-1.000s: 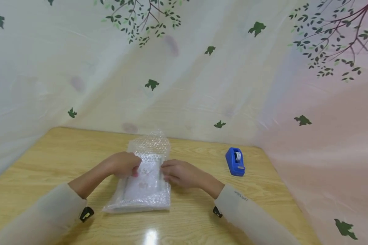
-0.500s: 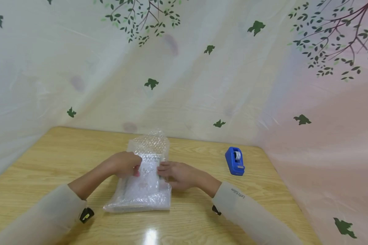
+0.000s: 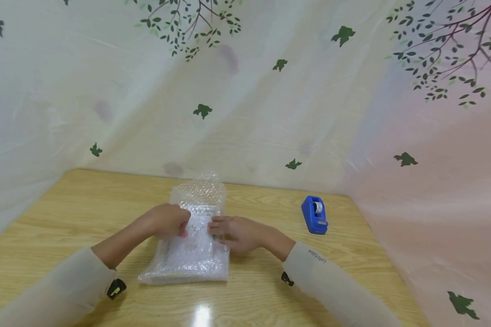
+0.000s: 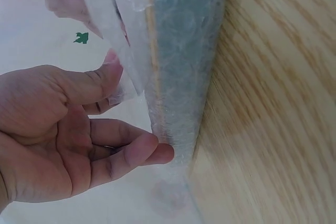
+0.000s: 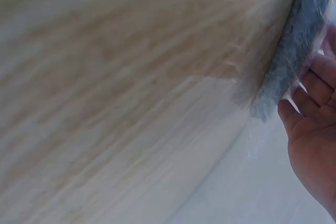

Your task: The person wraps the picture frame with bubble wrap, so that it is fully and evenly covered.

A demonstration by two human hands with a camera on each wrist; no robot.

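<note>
A flat, boxy item wrapped in bubble wrap (image 3: 192, 261) lies on the table, a loose end of the wrap spreading beyond it at the far side. My left hand (image 3: 169, 221) is over the package's left part. In the left wrist view, its thumb and index finger pinch a small clear strip (image 4: 124, 92), which looks like tape, by the wrap's edge. The other fingers are bent beside the package's side. My right hand (image 3: 239, 233) rests with extended fingers on the package's right edge; the right wrist view shows its fingers along that side.
A blue tape dispenser (image 3: 314, 215) with a roll in it stands at the right on the wooden table (image 3: 266, 290). Behind the table hangs a pale curtain (image 3: 245, 113) with leaf prints.
My right hand has slid slightly left, further onto the top of the package, and its fingers have spread flatter. The left hand has stayed nearly in place.
</note>
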